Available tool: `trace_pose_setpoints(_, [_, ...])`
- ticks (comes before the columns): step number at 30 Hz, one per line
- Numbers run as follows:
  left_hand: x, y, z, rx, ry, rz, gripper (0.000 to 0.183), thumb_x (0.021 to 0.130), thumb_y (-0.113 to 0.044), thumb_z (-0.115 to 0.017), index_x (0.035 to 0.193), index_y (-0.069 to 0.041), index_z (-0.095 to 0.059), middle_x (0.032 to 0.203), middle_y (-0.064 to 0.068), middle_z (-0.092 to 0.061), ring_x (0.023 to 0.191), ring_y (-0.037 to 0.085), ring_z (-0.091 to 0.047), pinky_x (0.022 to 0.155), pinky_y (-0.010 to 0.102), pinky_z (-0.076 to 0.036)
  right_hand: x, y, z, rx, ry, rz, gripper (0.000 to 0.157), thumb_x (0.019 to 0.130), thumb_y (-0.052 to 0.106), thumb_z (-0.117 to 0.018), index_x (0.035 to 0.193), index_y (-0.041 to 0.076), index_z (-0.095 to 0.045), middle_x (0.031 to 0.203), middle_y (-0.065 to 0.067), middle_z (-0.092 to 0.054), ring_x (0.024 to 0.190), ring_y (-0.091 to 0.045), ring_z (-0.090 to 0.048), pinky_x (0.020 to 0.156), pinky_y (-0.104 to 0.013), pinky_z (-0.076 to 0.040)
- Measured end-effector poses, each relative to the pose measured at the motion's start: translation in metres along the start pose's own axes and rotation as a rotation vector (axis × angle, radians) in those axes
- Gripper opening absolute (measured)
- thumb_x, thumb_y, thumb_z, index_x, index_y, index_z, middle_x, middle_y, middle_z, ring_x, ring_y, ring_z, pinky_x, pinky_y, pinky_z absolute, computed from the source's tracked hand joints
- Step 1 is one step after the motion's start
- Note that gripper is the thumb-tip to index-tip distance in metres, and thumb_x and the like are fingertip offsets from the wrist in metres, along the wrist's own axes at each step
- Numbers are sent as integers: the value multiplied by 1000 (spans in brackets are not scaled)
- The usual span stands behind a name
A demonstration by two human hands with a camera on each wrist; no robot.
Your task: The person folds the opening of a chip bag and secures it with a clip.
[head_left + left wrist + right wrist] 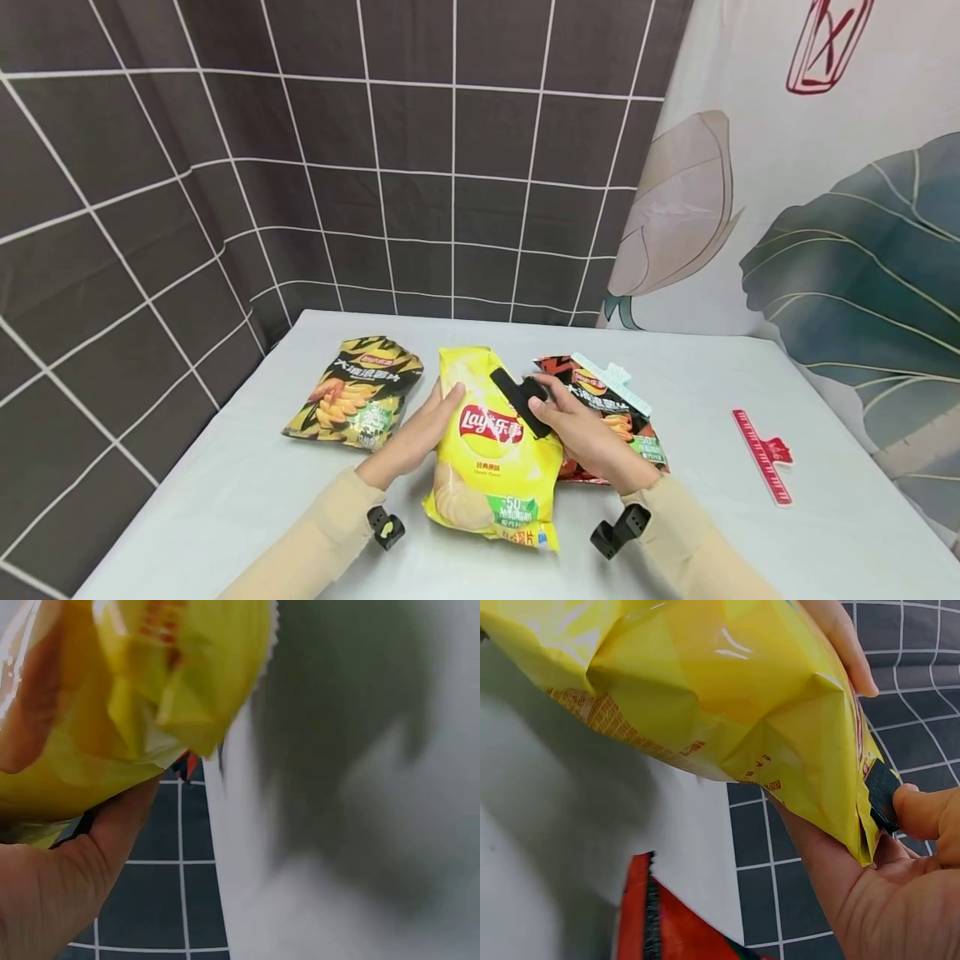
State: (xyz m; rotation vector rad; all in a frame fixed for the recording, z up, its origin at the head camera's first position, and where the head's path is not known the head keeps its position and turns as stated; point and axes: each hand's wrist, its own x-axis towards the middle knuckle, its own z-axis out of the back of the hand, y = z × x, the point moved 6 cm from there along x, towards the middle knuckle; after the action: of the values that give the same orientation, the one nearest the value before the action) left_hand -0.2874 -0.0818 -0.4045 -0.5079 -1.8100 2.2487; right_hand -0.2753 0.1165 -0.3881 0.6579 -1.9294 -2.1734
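A yellow bag of Lay's potato chips (pixel 480 475) is held up off the white table in the head view. My left hand (pixel 417 429) grips its left side, thumb on the front and the other fingers hidden behind. A black bag clip (pixel 513 396) lies slantwise across the bag's upper right edge. By its raised handle, my right hand (pixel 588 429) pinches this clip. In the right wrist view the thumb presses the black clip (pixel 883 796) while fingers reach under the yellow bag (pixel 727 697). The left wrist view shows the bag's crinkled lower end (pixel 180 682) above the hand.
A black-and-gold chip bag (pixel 356 392) lies to the left. Behind my right hand is a red-and-black chip bag (pixel 648 442) with a pale blue clip (pixel 613 382) across its top. A red clip (pixel 763 458) lies farther right on the white table (pixel 705 533).
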Motion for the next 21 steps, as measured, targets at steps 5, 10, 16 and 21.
trace_pose_setpoints(5, [3,-9,8,22,-31,1,73,96,-65,-27,155,-30,-2,116,12,-61,100,21,-62,81,36,-53,10,6,3,7,-15,-30,54,102,36,-42,151,27,-20,133,-19,-48,98,-21,-63,80,-40,-56])
trace_pose_setpoints(10, [9,-18,13,-7,-78,-40,64,101,-51,-32,155,-29,-6,123,15,-57,105,23,-59,86,37,-51,22,13,8,9,-20,-45,51,103,34,-40,150,28,-21,129,-19,-49,94,-20,-64,77,-39,-57])
trace_pose_setpoints(16, [15,-24,16,-1,-150,-50,66,102,-43,-37,156,-26,-3,141,16,-45,128,32,-47,110,51,-34,38,17,15,5,-45,-87,52,103,34,-40,151,31,-20,128,-18,-50,99,-21,-63,82,-38,-56])
trace_pose_setpoints(21, [25,-20,20,32,-211,-20,68,101,-46,-38,156,-23,-5,144,19,-43,136,35,-39,115,54,-24,49,16,19,-11,-72,-122,54,102,35,-42,151,31,-20,131,-17,-49,106,-23,-59,87,-35,-54])
